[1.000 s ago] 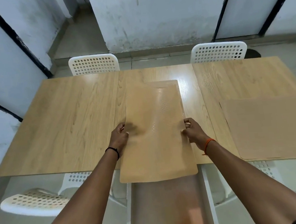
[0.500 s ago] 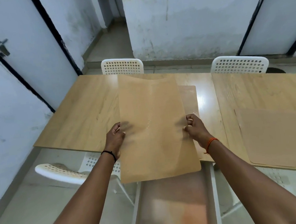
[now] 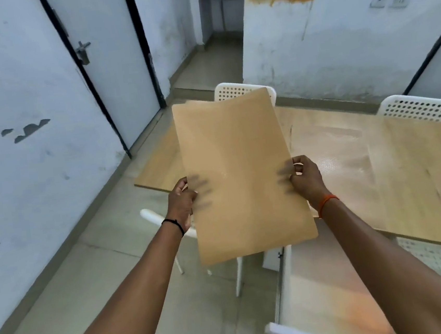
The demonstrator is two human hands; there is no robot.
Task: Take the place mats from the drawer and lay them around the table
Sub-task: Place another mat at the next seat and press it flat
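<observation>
A tan place mat (image 3: 239, 175) is held up in the air, tilted, in front of the left end of the wooden table (image 3: 410, 174). My left hand (image 3: 181, 202) grips its left edge and my right hand (image 3: 306, 181) grips its right edge. Another mat (image 3: 332, 155) lies flat on the table just right of my right hand; it is blurred. The open white drawer (image 3: 281, 291) juts out from under the table at the bottom, and its orange-tinted inside shows.
White perforated chairs stand at the far side (image 3: 423, 110) and behind the held mat (image 3: 229, 91); another (image 3: 151, 217) is tucked at the near side below my left hand. Blue-white walls and a door (image 3: 111, 69) close in on the left. Tiled floor lies between wall and table.
Both hands have lifted the mat off the table and raised it. My view has swung to the left, so the table now sits to the right.
</observation>
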